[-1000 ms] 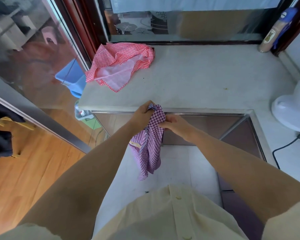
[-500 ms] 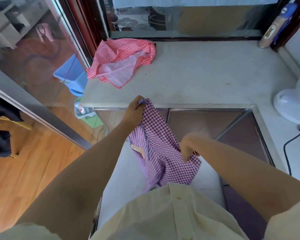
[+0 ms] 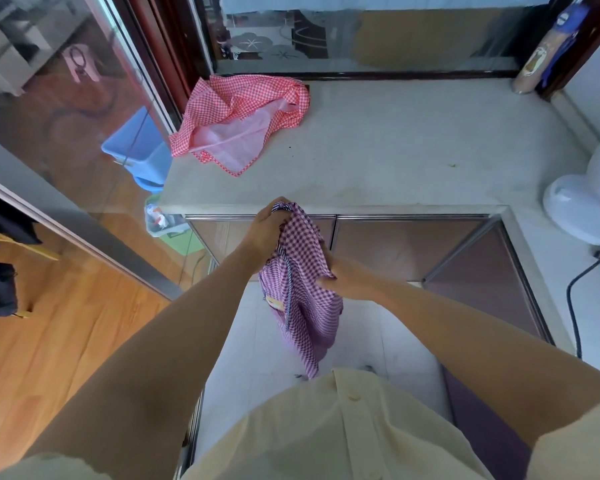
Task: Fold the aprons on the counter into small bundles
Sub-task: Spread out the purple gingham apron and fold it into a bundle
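- Two hands held the purple checked apron (image 3: 305, 306) in the air near the body. The left hand (image 3: 264, 230) gripped its top corner high and the right hand (image 3: 340, 275) pinched the cloth lower, likely to gather a fold.
- Red checked apron (image 3: 243, 116) lay crumpled far left on the counter (image 3: 395, 150), not yet folded.
- Bottle (image 3: 534, 60) stood far right, label too blurred to read.

Aprons (image 3: 236, 123) (image 3: 305, 306) x2, hands (image 3: 264, 232) (image 3: 345, 277) x2, fan (image 3: 584, 199) x1
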Tool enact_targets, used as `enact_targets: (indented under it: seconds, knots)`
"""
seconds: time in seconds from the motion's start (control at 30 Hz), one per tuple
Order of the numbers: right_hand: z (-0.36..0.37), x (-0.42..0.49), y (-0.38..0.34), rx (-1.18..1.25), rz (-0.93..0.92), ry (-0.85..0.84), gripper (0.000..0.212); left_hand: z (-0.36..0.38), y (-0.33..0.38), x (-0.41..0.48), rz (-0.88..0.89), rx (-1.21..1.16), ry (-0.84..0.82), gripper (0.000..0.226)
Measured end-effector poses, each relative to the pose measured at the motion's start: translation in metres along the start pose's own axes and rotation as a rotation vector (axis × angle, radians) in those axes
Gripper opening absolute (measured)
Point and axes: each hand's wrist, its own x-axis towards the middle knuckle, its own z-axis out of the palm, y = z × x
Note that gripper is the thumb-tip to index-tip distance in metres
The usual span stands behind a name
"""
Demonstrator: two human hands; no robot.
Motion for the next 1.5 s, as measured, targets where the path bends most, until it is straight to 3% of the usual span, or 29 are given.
enact_targets:
  seconds: [0.1, 0.2, 0.3, 0.43, 0.63, 0.67, 0.77, 0.83, 0.9, 1.03, 1.13, 1.23, 1.33, 1.4, 1.5]
  knots:
    - [-0.001, 0.008, 0.002, -0.102, 0.019, 0.156, 0.068, -0.003, 0.001, -0.001, -0.02, -0.022, 0.007, 0.032]
    - [-0.005, 0.012, 0.002, -0.05, 0.054, 0.217, 0.064, -0.006, 0.003, -0.002, -0.024, -0.019, -0.009, 0.029]
    - [-0.011, 0.018, -0.002, 0.004, 0.068, 0.191, 0.06, -0.006, 0.006, -0.005, -0.035, -0.011, -0.035, 0.026]
    - [-0.014, 0.028, -0.008, -0.225, 0.036, 0.291, 0.04, -0.006, 0.013, -0.012, -0.07, 0.005, -0.003, 0.025]
    - [-0.018, 0.032, -0.02, -0.139, 0.025, 0.282, 0.025, -0.027, 0.012, -0.012, -0.04, -0.003, -0.02, 0.018]
    - [-0.018, 0.032, -0.022, -0.132, 0.025, 0.297, 0.032, -0.031, 0.011, -0.012, -0.026, 0.004, -0.002, 0.018]
    - [-0.019, 0.028, -0.019, -0.072, 0.047, 0.429, 0.043, -0.044, 0.008, -0.013, 0.116, 0.285, 0.169, 0.016]
    - [-0.023, 0.026, -0.014, 0.072, 0.044, 0.522, 0.04, -0.055, 0.002, -0.008, 0.223, 0.507, 0.354, 0.011]
    - [-0.029, 0.026, -0.009, 0.199, 0.06, 0.585, 0.03, -0.065, -0.003, -0.003, 0.215, 0.597, 0.472, 0.007]
    - [-0.028, 0.026, -0.004, 0.245, 0.036, 0.567, 0.013, -0.062, -0.004, 0.013, 0.158, 0.664, 0.499, 0.01]
    - [-0.026, 0.015, -0.003, 0.284, -0.004, 0.591, 0.02, -0.053, -0.002, 0.019, 0.152, 0.706, 0.478, 0.01]
    - [-0.037, 0.004, 0.0, 0.227, -0.026, 0.392, 0.05, -0.046, -0.001, 0.026, 0.166, 0.707, 0.415, 0.008]
    - [-0.047, 0.006, 0.013, -0.039, 0.147, 0.061, 0.033, -0.035, 0.0, 0.033, 0.193, 0.691, 0.337, 0.007]
    - [-0.053, 0.005, 0.018, 0.107, 0.197, -0.049, 0.024, -0.026, 0.003, 0.041, 0.176, 0.699, 0.32, 0.004]
    - [-0.066, 0.0, 0.022, 0.25, 0.169, -0.042, 0.025, -0.014, 0.005, 0.051, 0.136, 0.89, 0.411, 0.025]
